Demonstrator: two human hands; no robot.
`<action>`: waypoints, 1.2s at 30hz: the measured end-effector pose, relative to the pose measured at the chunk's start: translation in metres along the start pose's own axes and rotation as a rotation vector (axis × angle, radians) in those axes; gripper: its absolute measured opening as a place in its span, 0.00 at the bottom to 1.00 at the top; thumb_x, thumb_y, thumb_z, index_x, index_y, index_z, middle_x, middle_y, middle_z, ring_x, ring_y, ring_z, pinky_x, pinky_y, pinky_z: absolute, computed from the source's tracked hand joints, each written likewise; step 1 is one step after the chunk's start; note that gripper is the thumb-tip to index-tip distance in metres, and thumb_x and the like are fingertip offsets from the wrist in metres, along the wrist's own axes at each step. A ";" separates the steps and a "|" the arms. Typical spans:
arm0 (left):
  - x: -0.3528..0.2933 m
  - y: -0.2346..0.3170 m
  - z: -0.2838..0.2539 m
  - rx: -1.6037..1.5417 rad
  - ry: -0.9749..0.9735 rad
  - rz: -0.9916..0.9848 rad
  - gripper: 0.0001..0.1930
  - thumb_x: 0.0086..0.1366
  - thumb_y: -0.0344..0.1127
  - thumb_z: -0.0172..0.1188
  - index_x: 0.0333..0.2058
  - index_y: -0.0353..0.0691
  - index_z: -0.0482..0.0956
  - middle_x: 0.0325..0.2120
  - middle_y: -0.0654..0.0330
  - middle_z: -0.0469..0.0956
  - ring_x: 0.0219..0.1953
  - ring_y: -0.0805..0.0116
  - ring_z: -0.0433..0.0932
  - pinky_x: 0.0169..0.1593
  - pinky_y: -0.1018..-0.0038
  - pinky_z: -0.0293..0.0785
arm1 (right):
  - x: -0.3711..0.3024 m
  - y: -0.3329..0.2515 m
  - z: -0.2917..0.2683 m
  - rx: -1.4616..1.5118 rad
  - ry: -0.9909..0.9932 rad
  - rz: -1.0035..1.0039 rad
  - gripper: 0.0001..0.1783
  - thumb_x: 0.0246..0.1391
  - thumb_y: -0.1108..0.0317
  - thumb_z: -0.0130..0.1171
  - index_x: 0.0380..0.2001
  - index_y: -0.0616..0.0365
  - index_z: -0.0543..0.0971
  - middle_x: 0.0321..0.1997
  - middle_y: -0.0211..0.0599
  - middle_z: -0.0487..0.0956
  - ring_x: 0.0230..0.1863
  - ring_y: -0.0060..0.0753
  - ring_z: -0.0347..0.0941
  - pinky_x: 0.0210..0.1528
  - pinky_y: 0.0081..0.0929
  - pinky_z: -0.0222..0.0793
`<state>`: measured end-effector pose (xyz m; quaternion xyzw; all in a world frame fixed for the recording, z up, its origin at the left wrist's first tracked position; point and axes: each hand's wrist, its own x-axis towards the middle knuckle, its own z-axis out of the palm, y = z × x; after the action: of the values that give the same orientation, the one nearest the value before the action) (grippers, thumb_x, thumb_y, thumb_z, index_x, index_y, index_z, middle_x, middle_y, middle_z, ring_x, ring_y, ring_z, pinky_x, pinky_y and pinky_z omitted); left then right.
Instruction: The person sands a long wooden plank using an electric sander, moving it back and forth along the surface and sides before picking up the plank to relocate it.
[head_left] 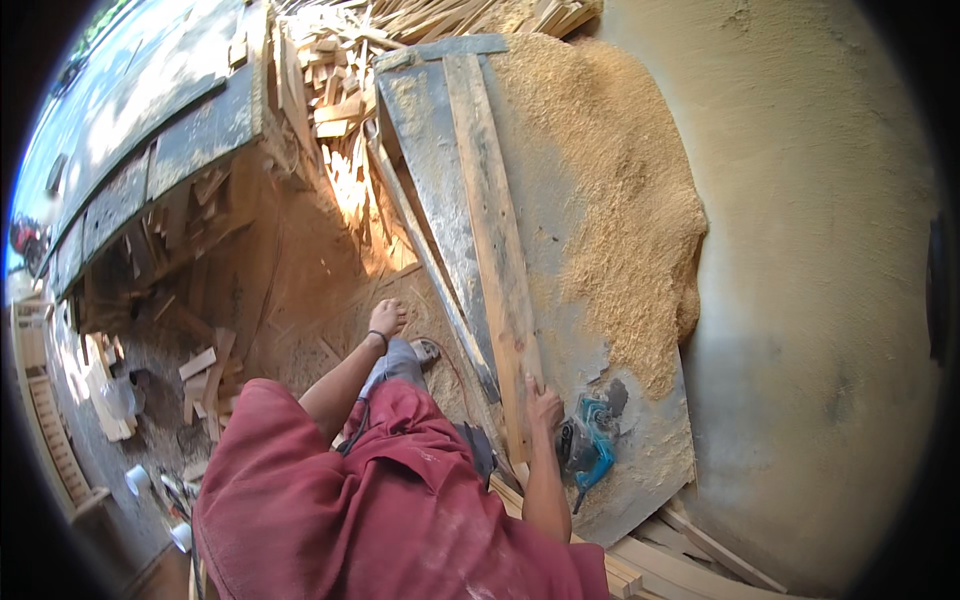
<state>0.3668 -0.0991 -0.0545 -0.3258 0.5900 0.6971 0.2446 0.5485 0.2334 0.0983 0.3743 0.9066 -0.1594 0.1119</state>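
A long wooden plank (pixel 492 225) lies lengthwise on a grey, dusty worktop (pixel 545 200). My right hand (pixel 543 403) is at the plank's near part, gripping its right edge with the fingers on the top face. Just right of that hand, a teal and black electric planer (pixel 595 445) rests on the worktop. My left hand (pixel 388 318) hangs over the floor to the left of the worktop, holding nothing, its fingers loosely bent and apart. A dark band circles the left wrist.
Sawdust (pixel 630 210) is heaped along the worktop's right side, against a plastered wall (pixel 810 300). Wood offcuts (pixel 340 90) pile up at the far end. A second worn bench (pixel 200 130) stands at the left, with scraps (pixel 210 375) on the floor near it. Wooden strips (pixel 690 550) lie at the near right.
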 end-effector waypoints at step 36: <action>-0.240 -0.327 -0.043 0.630 0.085 0.026 0.16 0.70 0.42 0.54 0.46 0.33 0.77 0.34 0.55 0.84 0.29 0.69 0.83 0.29 0.73 0.77 | -0.054 0.247 -0.061 1.130 -0.291 0.084 0.26 0.60 0.42 0.59 0.32 0.59 0.75 0.19 0.29 0.70 0.16 0.20 0.64 0.18 0.23 0.61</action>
<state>0.7711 -0.0711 -0.0969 -0.2551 0.7907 0.4689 0.2998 0.7573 0.3860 0.1213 0.3859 0.6407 -0.6633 0.0244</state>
